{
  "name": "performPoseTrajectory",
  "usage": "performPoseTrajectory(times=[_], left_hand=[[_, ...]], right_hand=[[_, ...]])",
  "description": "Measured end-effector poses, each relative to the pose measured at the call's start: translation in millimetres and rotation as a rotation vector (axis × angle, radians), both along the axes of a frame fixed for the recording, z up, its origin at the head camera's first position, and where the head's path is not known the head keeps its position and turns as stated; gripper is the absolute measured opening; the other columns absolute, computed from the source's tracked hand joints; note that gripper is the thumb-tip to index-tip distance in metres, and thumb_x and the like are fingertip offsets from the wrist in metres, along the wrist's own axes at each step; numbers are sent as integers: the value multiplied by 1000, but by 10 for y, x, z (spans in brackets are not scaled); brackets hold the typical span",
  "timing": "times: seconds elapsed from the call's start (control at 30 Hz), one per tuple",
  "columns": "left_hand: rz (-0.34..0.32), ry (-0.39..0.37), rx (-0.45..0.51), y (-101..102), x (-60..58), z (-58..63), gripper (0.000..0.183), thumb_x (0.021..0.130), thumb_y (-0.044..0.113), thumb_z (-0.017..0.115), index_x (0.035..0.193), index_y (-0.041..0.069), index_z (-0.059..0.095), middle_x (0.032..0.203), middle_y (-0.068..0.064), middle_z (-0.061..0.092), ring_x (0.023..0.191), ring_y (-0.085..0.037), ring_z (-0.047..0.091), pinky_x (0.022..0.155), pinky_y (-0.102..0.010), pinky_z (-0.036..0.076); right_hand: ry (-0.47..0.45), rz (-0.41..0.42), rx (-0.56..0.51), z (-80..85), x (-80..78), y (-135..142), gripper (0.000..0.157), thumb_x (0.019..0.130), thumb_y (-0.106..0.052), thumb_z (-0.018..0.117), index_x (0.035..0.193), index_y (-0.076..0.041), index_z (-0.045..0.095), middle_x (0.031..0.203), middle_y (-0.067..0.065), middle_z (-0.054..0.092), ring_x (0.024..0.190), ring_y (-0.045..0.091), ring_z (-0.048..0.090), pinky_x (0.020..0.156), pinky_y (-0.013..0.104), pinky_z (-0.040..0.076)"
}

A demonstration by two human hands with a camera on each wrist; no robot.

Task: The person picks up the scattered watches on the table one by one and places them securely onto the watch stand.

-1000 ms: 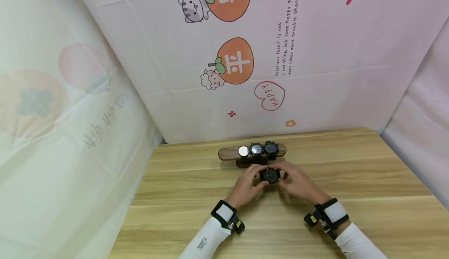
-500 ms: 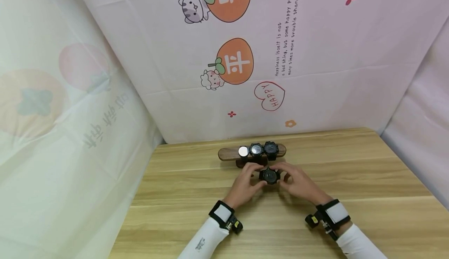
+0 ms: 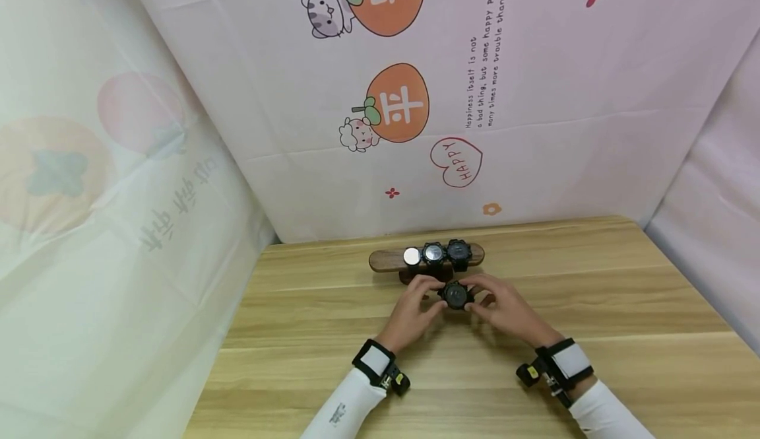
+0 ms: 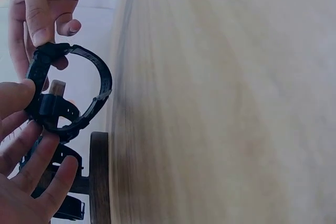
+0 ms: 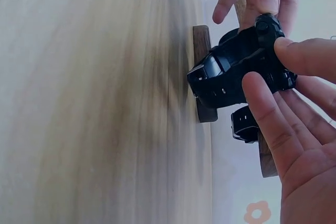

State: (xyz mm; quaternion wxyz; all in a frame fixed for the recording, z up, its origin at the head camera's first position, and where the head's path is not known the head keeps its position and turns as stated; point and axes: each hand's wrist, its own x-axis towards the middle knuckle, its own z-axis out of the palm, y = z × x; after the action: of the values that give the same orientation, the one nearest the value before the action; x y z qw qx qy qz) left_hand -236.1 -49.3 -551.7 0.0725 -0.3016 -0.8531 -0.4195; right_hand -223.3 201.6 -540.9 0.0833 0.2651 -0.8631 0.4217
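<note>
A black wristwatch (image 3: 456, 296), its strap closed into a loop, is held between both hands in front of the watch stand. My left hand (image 3: 412, 310) pinches the case from the left side, thumb on the near edge and fingers on the far edge. From the other side my right hand (image 3: 505, 307) grips it with thumb and fingertips. In the left wrist view the strap (image 4: 104, 77) shows as a round ring side-on. The buckle part of the strap (image 5: 212, 66) faces the table in the right wrist view.
Behind the hands stands a dark wooden watch stand (image 3: 384, 261). Its bar carries a white-faced watch (image 3: 412, 257), a silver-faced black watch (image 3: 433, 253) and a chunky black watch (image 3: 459, 252). A printed white cloth (image 3: 320, 181) hangs behind the wood-grain table (image 3: 309, 333).
The held watch has shifted slightly left and its face has tilted a little. My left hand has drawn slightly left, its thumb sliding along the case edge. The watches on the stand have not moved.
</note>
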Motion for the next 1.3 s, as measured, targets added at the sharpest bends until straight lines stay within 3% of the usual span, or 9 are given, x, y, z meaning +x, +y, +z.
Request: performPoseTrajectory(times=[0.27,0.5,0.73,1.07,1.3], left_hand=[[-35,84,-14,3,-11,2,39,107,17,66,145,8,65,144,-6,60,129,-19,63,105,-26,57],[-73,48,-42,6,2,30,56,102,26,75,153,10,57,151,-5,55,139,-20,56,110,-30,55],[-48,-9,-78,48,27,43,75,94,36,84,157,12,51,155,-3,51,139,-19,57,113,-28,52],[-25,-16,-76,82,11,8,70,97,33,81,156,11,51,154,-4,50,134,-18,59,111,-29,53],[-39,-15,-60,51,19,20,68,96,28,83,154,11,53,153,-4,51,135,-18,59,112,-29,53]], right_hand=[[-53,-41,-24,14,3,-20,56,91,-13,86,141,-7,63,130,13,71,100,22,74,79,27,64],[-34,-75,9,16,33,-50,63,92,-26,86,148,-13,60,128,7,71,97,17,70,78,28,61],[-33,-99,17,18,58,-89,57,94,-30,84,145,-16,62,122,3,71,95,16,69,74,26,59],[-15,-137,42,14,50,-127,51,92,-32,86,136,-14,67,112,-1,71,95,18,68,74,27,59],[-8,-106,97,-4,50,-113,57,89,-25,89,139,-15,65,118,0,70,102,19,68,79,31,61]])
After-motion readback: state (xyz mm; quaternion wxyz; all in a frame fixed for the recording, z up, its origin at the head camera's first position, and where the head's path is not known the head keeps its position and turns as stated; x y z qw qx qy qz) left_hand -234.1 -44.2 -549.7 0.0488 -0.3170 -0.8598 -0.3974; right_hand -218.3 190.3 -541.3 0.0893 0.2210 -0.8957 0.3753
